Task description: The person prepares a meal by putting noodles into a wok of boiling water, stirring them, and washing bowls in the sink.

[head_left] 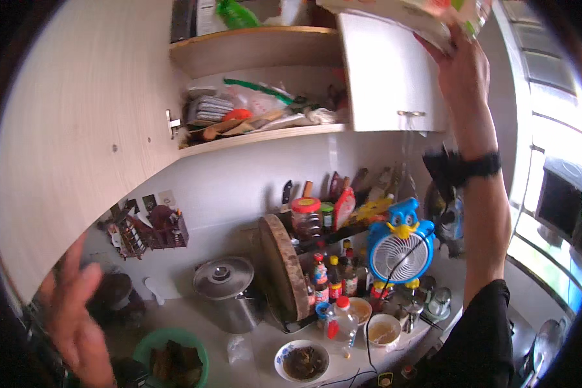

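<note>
My right hand (465, 71) is raised at the upper right, its fingers against the underside of a white plastic package (410, 16) with coloured print. The package is cut off by the top edge of the view, in front of the closed white cabinet door (394, 77). At the lower left, my left hand (77, 317) is slightly blurred, with fingers apart and nothing in it. Its fingertips are by the lower edge of the swung-out wooden cabinet door (90, 129). Between the doors, the open cabinet shelf (265, 139) bears bags and wrapped bundles.
Below stand a lidded steel pot (223, 275), a round wooden chopping board (281, 271) on edge, several sauce bottles (335, 278) and a blue bird-shaped fan (401, 242). Nearer are a patterned bowl (302, 361) with dark food and a green basin (200, 352). A window (553, 123) is at right.
</note>
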Action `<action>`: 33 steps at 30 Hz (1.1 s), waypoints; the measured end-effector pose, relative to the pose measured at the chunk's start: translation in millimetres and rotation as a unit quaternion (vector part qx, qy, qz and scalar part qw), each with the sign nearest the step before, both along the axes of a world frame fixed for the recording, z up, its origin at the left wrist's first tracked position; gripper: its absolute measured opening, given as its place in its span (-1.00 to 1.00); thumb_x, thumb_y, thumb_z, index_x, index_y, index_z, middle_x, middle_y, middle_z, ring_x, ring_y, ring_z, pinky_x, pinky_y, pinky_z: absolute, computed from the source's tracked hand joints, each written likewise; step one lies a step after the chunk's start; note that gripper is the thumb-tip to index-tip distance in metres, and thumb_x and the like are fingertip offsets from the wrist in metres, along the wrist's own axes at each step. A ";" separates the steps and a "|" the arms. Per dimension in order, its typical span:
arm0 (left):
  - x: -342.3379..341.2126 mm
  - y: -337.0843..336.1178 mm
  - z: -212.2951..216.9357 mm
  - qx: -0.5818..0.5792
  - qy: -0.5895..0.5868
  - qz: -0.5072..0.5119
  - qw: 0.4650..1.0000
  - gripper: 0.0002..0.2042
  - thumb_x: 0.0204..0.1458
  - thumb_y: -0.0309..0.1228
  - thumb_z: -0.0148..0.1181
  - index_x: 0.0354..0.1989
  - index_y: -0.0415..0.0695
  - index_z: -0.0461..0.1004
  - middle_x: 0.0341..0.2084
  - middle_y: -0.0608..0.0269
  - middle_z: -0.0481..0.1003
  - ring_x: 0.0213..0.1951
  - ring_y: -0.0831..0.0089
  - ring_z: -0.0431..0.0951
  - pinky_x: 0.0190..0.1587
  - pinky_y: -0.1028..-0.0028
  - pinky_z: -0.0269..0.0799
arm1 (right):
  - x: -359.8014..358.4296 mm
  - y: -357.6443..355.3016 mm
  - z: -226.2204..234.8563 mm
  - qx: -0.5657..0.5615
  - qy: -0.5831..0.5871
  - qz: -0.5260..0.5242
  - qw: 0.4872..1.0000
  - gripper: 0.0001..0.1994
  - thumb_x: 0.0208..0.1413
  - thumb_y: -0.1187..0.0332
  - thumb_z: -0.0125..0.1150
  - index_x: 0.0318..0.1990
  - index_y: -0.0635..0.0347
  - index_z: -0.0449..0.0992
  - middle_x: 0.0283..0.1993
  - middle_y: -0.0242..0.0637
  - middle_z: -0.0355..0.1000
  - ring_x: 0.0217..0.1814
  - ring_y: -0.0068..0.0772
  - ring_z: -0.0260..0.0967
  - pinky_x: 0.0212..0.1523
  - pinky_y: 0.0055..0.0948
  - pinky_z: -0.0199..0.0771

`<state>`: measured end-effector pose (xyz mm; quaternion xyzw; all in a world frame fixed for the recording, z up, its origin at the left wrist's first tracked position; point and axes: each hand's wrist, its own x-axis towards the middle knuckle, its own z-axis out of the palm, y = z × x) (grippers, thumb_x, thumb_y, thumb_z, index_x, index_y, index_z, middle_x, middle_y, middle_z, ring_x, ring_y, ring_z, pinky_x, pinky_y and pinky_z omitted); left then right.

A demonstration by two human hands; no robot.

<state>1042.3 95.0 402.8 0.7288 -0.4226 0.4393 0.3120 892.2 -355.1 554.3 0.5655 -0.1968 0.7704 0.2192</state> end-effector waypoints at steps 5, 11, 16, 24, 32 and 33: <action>-26.6 -104.9 20.2 0.104 -0.025 -0.238 0.965 -0.48 -0.34 -0.32 0.12 -0.06 -0.21 0.46 0.14 -0.25 0.15 0.11 0.02 0.29 0.17 0.32 0.09 | -114.8 14.4 -103.8 -0.020 0.060 0.303 0.951 -0.57 0.04 0.51 0.10 0.10 0.39 0.24 -0.08 -0.03 0.41 -0.04 -0.20 0.40 -0.09 -0.36 0.48; -33.2 -239.2 33.2 0.165 -0.074 -0.295 0.938 -0.63 0.05 -0.38 0.05 0.08 -0.08 0.36 0.27 0.02 0.00 0.30 0.15 -0.02 0.26 0.28 -0.07 | -243.2 45.8 -227.7 0.212 -0.159 0.646 0.716 -0.58 0.17 0.36 -0.04 0.17 0.30 0.19 0.05 -0.13 0.31 0.02 -0.26 0.34 0.00 -0.34 0.41; -66.9 -264.9 -31.8 0.120 0.321 -0.573 0.745 -0.48 0.07 -0.41 0.09 0.19 -0.30 0.10 0.19 -0.03 0.14 0.22 0.24 0.16 0.19 0.38 0.13 | -247.7 89.5 -331.9 0.275 -0.253 0.665 0.646 -0.62 0.19 0.26 -0.06 0.12 0.23 0.25 0.08 -0.19 0.29 0.09 -0.28 0.28 0.02 -0.31 0.39; -203.3 -247.1 -183.6 0.344 0.614 -0.694 0.149 -0.29 0.03 0.08 -0.01 0.25 -0.10 0.00 0.14 0.09 0.20 0.17 0.27 0.20 0.21 0.28 0.09 | -250.5 229.7 -377.9 0.296 -0.336 0.648 0.616 -0.52 0.17 0.21 0.00 0.19 0.23 0.14 0.19 -0.22 0.17 0.17 -0.39 0.18 0.07 -0.33 0.34; -266.2 -262.9 -278.0 0.222 0.698 -0.681 -0.010 -0.29 0.04 0.17 -0.20 0.21 -0.13 0.03 0.12 0.12 0.22 0.15 0.29 0.23 0.18 0.27 0.15 | -303.6 330.2 -389.5 0.587 -0.085 0.097 0.799 -0.65 0.07 0.47 0.06 0.04 0.26 0.27 -0.02 -0.17 0.33 -0.17 -0.29 0.38 -0.17 -0.43 0.42; -270.2 -266.2 -287.7 0.219 0.697 -0.683 -0.015 -0.31 0.06 0.14 -0.19 0.21 -0.15 0.02 0.12 0.13 0.22 0.16 0.29 0.22 0.19 0.27 0.16 | -319.8 346.0 -388.6 0.471 0.028 -0.016 0.882 -0.69 0.01 0.51 0.07 -0.04 0.28 0.33 -0.02 -0.12 0.33 -0.20 -0.22 0.39 -0.18 -0.40 0.43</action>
